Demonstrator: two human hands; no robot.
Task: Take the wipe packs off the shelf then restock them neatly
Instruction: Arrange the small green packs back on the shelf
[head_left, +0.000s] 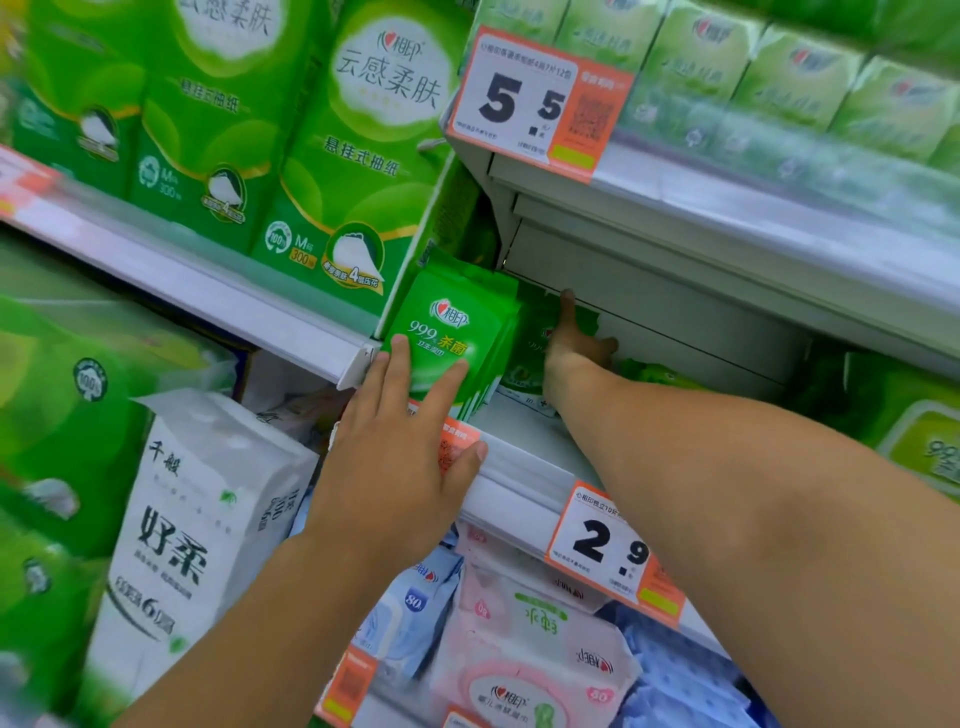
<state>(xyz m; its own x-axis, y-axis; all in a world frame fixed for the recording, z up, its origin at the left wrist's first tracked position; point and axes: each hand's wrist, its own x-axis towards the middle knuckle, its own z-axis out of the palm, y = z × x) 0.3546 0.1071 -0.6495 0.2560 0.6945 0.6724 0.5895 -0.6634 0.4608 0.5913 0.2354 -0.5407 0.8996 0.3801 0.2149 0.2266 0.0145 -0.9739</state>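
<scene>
A row of upright green wipe packs stands at the left end of the middle shelf. My left hand lies flat against the front pack, fingers straight, thumb resting on the shelf's front rail. My right hand reaches deep into the shelf behind the row, its forefinger pointing up and touching darker green packs at the back. What the other right fingers do is hidden in shadow. More green packs lie flat further right.
Price tags 5.5 and 2.9 hang on the shelf rails. Big green tissue packs fill the upper left. A white tissue pack stands lower left. Pink and blue wipe packs lie on the shelf below.
</scene>
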